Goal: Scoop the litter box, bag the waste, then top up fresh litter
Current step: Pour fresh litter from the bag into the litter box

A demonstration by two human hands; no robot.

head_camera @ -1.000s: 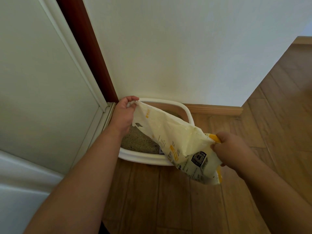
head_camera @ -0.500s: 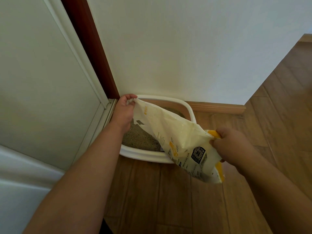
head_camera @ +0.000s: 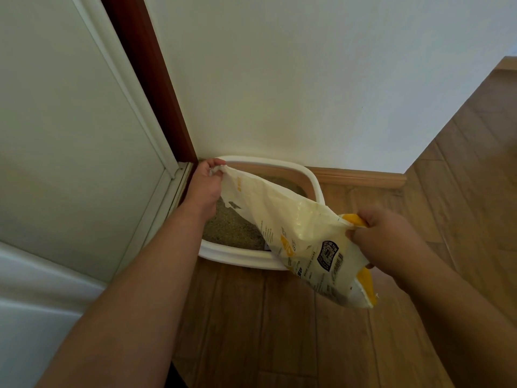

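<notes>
A white litter box [head_camera: 235, 254] sits on the wooden floor against the wall, with grey-brown litter [head_camera: 230, 228] inside. A pale yellow litter bag [head_camera: 291, 222] with a printed code stretches slantwise over the box. My left hand [head_camera: 205, 186] grips the bag's upper end at the box's far left corner. My right hand [head_camera: 383, 236] grips the bag's lower, orange-edged end to the right of the box. The bag hides the right half of the litter.
A white wall [head_camera: 307, 79] with a wooden baseboard [head_camera: 361, 177] stands right behind the box. A white door [head_camera: 70, 135] and dark red frame [head_camera: 151, 85] are on the left. Wooden floor [head_camera: 279, 331] spreads in front and to the right.
The bag and both hands have stayed in nearly the same pose; the view has shifted slightly, and my right hand has moved a little up and right with the bag's end.
</notes>
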